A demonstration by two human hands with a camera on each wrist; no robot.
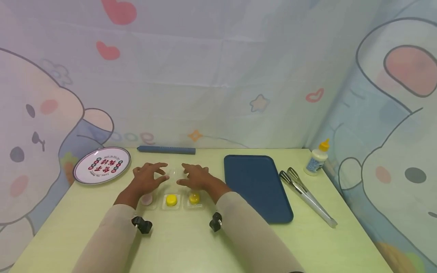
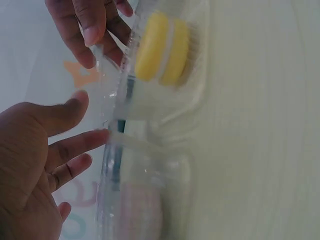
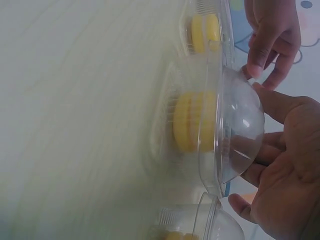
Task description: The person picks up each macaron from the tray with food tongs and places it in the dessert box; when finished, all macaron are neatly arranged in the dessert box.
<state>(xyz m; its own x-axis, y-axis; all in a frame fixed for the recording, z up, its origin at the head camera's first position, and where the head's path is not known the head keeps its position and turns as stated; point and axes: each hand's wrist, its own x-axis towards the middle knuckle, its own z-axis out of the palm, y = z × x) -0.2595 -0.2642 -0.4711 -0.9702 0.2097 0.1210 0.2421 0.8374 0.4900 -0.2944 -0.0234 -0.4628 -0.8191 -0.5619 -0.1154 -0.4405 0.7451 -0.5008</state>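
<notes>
My left hand (image 1: 149, 179) and right hand (image 1: 196, 177) face each other, fingers curved around a clear plastic lid (image 1: 174, 173) that they hold between them by its edges. The lid is see-through, so contact is partly hard to make out. Just nearer lies a box with a yellow macaron (image 1: 171, 200), no dome visible over it. To its right, another yellow macaron (image 3: 192, 121) sits under a clear dome lid (image 3: 245, 120). A pale pink macaron (image 1: 146, 199) lies in the left box, partly behind my left wrist.
A blue tray (image 1: 257, 189) lies to the right, with metal tongs (image 1: 308, 197) and a glue bottle (image 1: 316, 158) beyond. A patterned plate (image 1: 102, 165) is at the back left. A dark blue bar (image 1: 166, 150) lies along the back edge. One more domed box (image 3: 220, 227) shows in the right wrist view.
</notes>
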